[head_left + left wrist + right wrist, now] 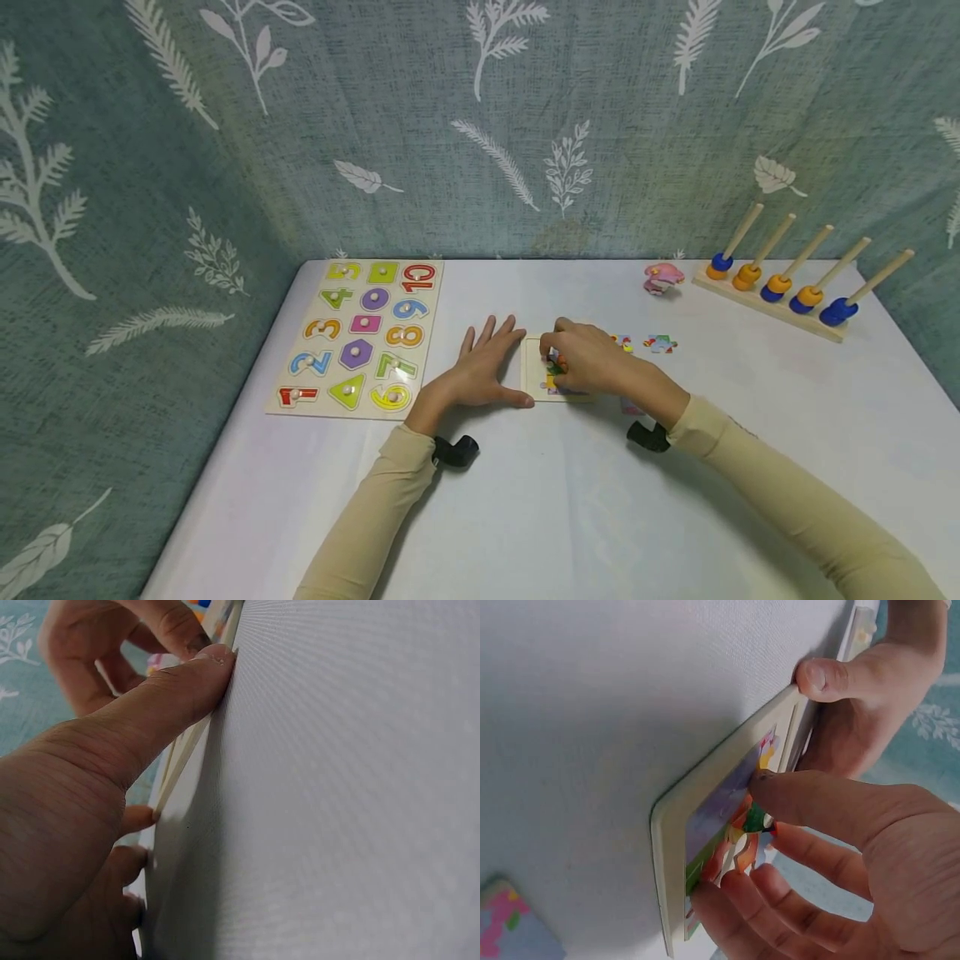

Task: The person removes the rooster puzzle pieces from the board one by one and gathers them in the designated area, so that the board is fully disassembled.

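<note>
A small jigsaw tray (531, 367) with a pale wooden rim lies on the white table. My left hand (483, 367) rests at its left side with the fingers spread; its thumb (202, 675) touches the near corner of the rim. Over the tray, my right hand (588, 358) has thumb and fingers bent down at the picture. Between that thumb and the fingers, a puzzle piece with green and orange on it (755, 817) is pinched. Joined pieces (720, 802) in purple and green fill part of the tray; the hand hides much of it in the head view.
Loose puzzle pieces (661, 343) lie right of the tray, one (632, 407) partly behind the right wrist. A number-and-shape board (341, 333) lies at left. Toward the back right stand a pink toy figure (663, 278) and a peg stand with blue and orange beads (772, 304).
</note>
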{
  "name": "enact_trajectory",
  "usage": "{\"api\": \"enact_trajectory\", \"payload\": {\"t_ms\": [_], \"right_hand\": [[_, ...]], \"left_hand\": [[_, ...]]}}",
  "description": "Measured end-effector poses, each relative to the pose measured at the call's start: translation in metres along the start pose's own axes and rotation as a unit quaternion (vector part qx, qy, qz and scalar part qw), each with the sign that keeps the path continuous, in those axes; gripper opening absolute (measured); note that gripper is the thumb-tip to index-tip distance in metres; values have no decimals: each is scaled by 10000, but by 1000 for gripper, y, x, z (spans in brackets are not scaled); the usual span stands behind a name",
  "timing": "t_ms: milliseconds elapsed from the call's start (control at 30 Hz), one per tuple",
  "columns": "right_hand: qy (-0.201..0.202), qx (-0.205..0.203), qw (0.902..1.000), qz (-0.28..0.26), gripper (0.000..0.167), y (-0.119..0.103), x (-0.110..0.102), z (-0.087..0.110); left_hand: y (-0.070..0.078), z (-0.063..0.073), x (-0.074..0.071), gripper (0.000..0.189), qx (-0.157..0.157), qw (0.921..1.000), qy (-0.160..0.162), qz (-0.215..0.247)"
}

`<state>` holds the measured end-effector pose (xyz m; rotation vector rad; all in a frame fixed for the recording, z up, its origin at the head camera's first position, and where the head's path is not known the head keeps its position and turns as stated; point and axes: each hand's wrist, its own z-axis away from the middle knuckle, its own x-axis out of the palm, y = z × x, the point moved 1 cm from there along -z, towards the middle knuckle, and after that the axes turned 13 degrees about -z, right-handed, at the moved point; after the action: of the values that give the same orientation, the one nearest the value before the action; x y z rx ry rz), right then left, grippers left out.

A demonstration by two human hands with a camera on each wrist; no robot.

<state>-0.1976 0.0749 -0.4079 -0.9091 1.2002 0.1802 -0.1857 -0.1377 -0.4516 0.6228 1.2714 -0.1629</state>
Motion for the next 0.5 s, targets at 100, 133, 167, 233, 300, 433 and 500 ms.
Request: {"api": "enact_trajectory", "payload": {"t_ms": [100,133,167,233,300,433,500], "right_hand": [[129,4,9999,-22,32,-1,1,2],[180,-1,9998,-30,33,-1,1,2],[225,-10,9997,-31,35,-1,2,3],[310,-11,9995,-41,38,-1,4,4],[404,9,9992,-28,41,-1,6,5],[561,-39,9984,-13,42,-1,9,6],[593,-91,9982,-15,42,-1,10,6]], "left_hand": [[0,-1,0,110,4,10000,38,2],[0,-1,0,111,10,10000,42,5],[0,-1,1,111,14,10000,30,-14],[1,-1,1,111,18,10000,16,-22],[1,-1,1,112,32,10000,6,-52],[0,0,0,111,18,10000,22,-66],[0,1,0,111,1,10000,33,-48]]}}
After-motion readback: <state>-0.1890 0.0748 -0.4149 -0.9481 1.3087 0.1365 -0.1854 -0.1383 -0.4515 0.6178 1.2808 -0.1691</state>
